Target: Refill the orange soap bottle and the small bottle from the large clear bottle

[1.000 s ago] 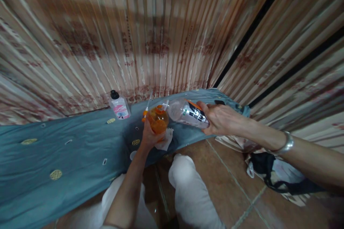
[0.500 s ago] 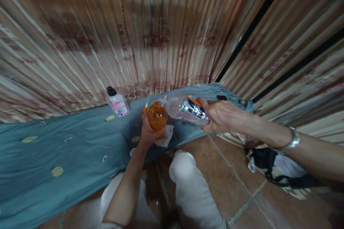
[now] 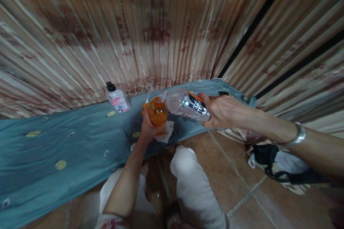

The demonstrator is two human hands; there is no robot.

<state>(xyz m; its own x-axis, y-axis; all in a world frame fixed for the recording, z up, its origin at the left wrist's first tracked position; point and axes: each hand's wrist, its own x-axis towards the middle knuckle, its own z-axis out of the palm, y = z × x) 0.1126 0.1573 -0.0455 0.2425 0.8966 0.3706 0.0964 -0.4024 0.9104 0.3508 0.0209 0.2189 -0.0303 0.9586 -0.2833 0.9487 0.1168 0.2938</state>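
Orange bottle (image 3: 157,113), gripped in left hand (image 3: 148,130)

A round orange plastic bottle (image 3: 157,112) stands on a crumpled white tissue (image 3: 166,133) on the teal patterned cloth (image 3: 67,143). A clear labelled plastic bottle (image 3: 188,105) lies tilted to its right, mouth at its top. A small clear black-capped bottle (image 3: 117,98) stands to the left, before the striped curtain (image 3: 150,28).
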